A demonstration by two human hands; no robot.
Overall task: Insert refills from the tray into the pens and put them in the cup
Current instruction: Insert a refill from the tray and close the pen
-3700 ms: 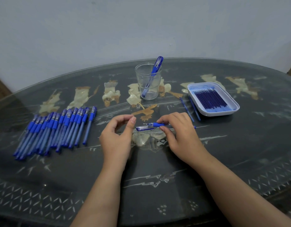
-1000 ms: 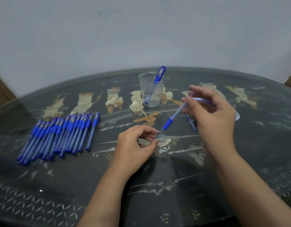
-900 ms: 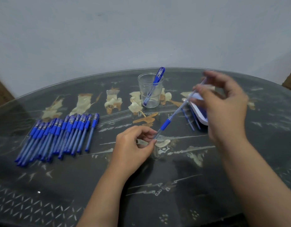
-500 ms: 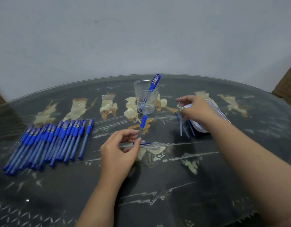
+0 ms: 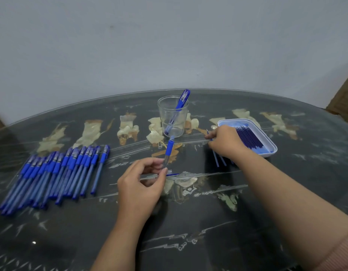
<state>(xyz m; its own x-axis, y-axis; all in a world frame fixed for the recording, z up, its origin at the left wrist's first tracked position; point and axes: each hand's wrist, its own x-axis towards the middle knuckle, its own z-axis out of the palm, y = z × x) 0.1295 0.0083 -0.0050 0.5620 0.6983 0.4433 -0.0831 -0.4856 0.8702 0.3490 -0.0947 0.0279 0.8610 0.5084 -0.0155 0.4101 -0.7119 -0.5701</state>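
Pinched the pen barrel (image 5: 168, 151) upright in the left hand (image 5: 142, 184), just in front of the cup (image 5: 173, 118). Pinched a thin refill (image 5: 207, 132) in the right hand (image 5: 226, 141) at the tray (image 5: 271, 147)'s near-left edge. Probably best lined up with the barrel before sliding in, unforced.

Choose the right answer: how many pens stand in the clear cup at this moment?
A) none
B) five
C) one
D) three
C: only a single blue pen leans inside the clear cup, with its cap above the rim.
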